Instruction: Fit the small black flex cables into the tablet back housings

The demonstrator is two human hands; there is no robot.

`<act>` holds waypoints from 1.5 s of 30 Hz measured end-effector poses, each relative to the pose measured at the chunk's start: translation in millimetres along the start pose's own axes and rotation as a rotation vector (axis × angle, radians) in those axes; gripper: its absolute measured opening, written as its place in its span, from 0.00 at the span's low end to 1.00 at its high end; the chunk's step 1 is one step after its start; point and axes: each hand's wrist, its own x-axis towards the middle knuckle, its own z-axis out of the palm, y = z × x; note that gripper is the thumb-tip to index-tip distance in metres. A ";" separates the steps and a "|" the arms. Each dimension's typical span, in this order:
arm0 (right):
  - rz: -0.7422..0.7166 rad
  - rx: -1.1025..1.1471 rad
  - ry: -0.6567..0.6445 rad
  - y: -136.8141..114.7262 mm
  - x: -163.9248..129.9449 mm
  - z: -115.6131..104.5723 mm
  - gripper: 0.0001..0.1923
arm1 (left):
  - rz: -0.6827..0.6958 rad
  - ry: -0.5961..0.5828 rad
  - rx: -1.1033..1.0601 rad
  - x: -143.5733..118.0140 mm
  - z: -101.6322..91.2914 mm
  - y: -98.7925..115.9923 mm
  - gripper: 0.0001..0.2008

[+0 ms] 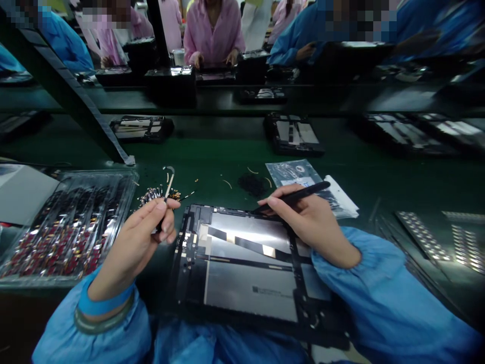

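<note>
At lower centre of the frame, the opened tablet-like device lies in front of you, long axis roughly left-right. Your left hand is nearer its upper-left corner: fingers pinched closed on a thin pale strip, near-upright, leaning slightly right, up-left of that corner and apart from it. Your right hand has fingers wrapped round a black pen-like tool, tip at the device's top edge; can't tell if touching.
</note>
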 end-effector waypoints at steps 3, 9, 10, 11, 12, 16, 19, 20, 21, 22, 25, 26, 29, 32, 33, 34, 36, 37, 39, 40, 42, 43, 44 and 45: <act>-0.035 -0.080 -0.013 0.8 0.1 -0.1 0.13 | -0.014 -0.012 0.006 -0.1 2.5 -1.4 0.08; -0.072 -0.163 -0.011 1.3 0.0 -0.8 0.11 | -0.013 -0.040 0.014 1.6 3.3 -5.8 0.09; -0.071 -0.172 -0.011 1.4 0.1 -0.9 0.10 | -0.013 -0.041 0.015 2.0 3.5 -6.3 0.09; -0.070 -0.177 -0.009 1.5 0.2 -0.9 0.10 | -0.012 -0.040 0.015 2.3 3.8 -6.6 0.09; -0.066 -0.175 -0.007 1.6 0.4 -0.7 0.10 | -0.011 -0.040 0.014 2.5 4.3 -6.7 0.09; 0.002 -0.023 -0.002 2.1 1.4 0.8 0.11 | -0.021 -0.041 0.017 1.7 5.5 -6.2 0.09; 0.047 0.058 0.013 1.9 2.1 1.9 0.12 | -0.027 -0.040 0.023 1.1 5.2 -6.4 0.09; 0.049 0.052 0.012 1.8 2.4 2.0 0.13 | -0.025 -0.040 0.027 1.1 4.9 -6.9 0.10; 0.045 0.039 0.010 1.8 2.7 2.0 0.13 | -0.023 -0.038 0.030 1.3 4.6 -7.5 0.10; 0.041 0.027 0.006 1.8 3.0 1.9 0.13 | -0.022 -0.039 0.033 1.4 4.2 -8.1 0.10; 0.040 0.026 -0.011 1.9 3.6 1.2 0.13 | -0.018 -0.046 0.029 1.4 3.4 -9.6 0.10; 0.046 0.035 -0.016 1.9 3.6 1.0 0.13 | -0.020 -0.047 0.026 1.2 3.2 -9.8 0.09; 0.052 0.046 -0.022 1.2 3.0 0.7 0.12 | -0.031 -0.045 0.019 0.2 2.9 -9.8 0.09; 0.000 -0.018 -0.015 0.6 2.4 2.0 0.11 | -0.043 -0.059 0.022 0.1 3.0 -10.0 0.09; -0.018 -0.045 -0.012 0.8 2.4 2.7 0.11 | -0.047 -0.066 0.024 0.2 3.3 -10.2 0.09; -0.026 -0.062 -0.007 1.3 2.6 3.3 0.11 | -0.049 -0.074 0.028 0.4 3.8 -10.4 0.09; -0.006 -0.043 0.006 3.0 3.7 3.6 0.11 | -0.045 -0.087 0.044 0.5 5.2 -10.6 0.09; 0.015 -0.011 0.020 3.7 4.5 3.0 0.11 | -0.038 -0.093 0.057 0.4 6.0 -10.6 0.10; 0.025 0.060 0.065 3.2 6.5 0.0 0.11 | -0.012 -0.106 0.101 -0.3 7.5 -10.8 0.10; -0.006 0.090 0.086 1.2 7.3 -2.1 0.10 | 0.004 -0.117 0.130 -0.9 8.1 -11.1 0.11; -0.145 0.119 0.108 -7.4 7.7 -5.1 0.11 | 0.037 -0.146 0.203 -2.6 9.4 -12.0 0.11; -0.222 0.101 0.100 -13.7 6.9 -5.1 0.11 | 0.051 -0.162 0.251 -3.8 10.1 -12.6 0.12; -0.296 0.047 0.075 -20.9 5.3 -3.3 0.10 | 0.067 -0.174 0.311 -5.2 11.0 -13.2 0.12; -0.370 -0.042 0.036 -28.3 3.1 0.5 0.09 | 0.087 -0.179 0.381 -6.7 12.2 -13.7 0.13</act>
